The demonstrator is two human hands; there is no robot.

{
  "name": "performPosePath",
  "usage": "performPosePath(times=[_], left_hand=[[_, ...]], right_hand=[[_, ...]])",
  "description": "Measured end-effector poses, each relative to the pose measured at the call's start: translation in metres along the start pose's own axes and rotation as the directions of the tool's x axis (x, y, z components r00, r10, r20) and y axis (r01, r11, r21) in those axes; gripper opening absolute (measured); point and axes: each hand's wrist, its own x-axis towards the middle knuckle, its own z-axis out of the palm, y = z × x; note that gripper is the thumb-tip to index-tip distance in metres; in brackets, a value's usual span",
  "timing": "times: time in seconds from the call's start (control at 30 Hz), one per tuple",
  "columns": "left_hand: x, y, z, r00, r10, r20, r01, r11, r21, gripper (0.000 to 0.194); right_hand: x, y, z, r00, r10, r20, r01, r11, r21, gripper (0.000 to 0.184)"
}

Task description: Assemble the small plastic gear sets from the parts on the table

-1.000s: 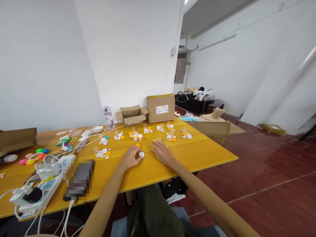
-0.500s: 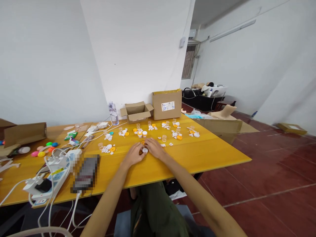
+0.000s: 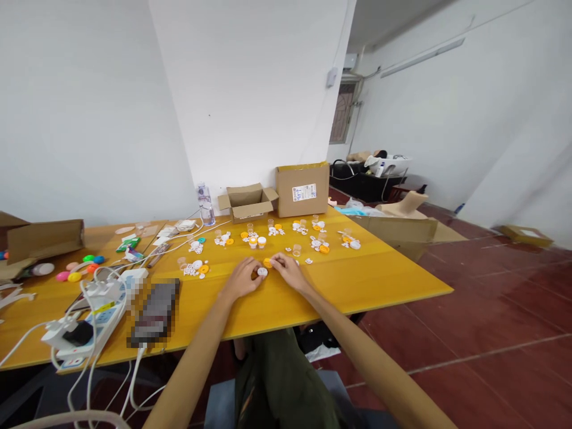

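My left hand (image 3: 242, 278) is closed around a small round white plastic part (image 3: 262, 271), low over the tabletop. Just right of it, my right hand (image 3: 288, 269) pinches an orange disc-shaped plastic part (image 3: 267, 262) at its right edge. The two parts are close together; whether they touch I cannot tell. Beyond my hands stand two small cups with orange and white tops, a left cup (image 3: 253, 242) and a right cup (image 3: 261, 242). A clear plastic cup (image 3: 297, 250) stands past my right hand, with small white pieces (image 3: 308, 261) near it.
Several clusters of white and orange parts, such as one pile (image 3: 195, 269), lie across the wooden table (image 3: 379, 280). An open carton (image 3: 248, 205), a closed carton (image 3: 302, 190) and a water bottle (image 3: 206, 205) stand at the back. A power strip (image 3: 107, 322) with cables and a blurred dark device (image 3: 155, 313) lie left.
My right hand has drawn slightly right, away from the left hand, bringing the orange part into view between its fingers. My left hand stays in nearly the same place with the white part.
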Motion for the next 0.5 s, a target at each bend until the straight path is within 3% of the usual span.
performPosePath(times=[0.23,0.5], left_hand=[[0.0015,-0.0018,0.0014,0.999,-0.027,-0.022,0.027,0.999,-0.024,0.008],[0.0005,-0.0022,0.0030,0.998,-0.057,-0.022,0.054,0.991,-0.125,0.021]], right_hand=[[0.0003,-0.0030,0.0022,0.999,0.030,0.016,-0.032,0.987,0.156,0.026],[-0.0004,-0.0058,-0.0006,0.997,0.056,0.052,-0.065,0.976,0.207,0.023]])
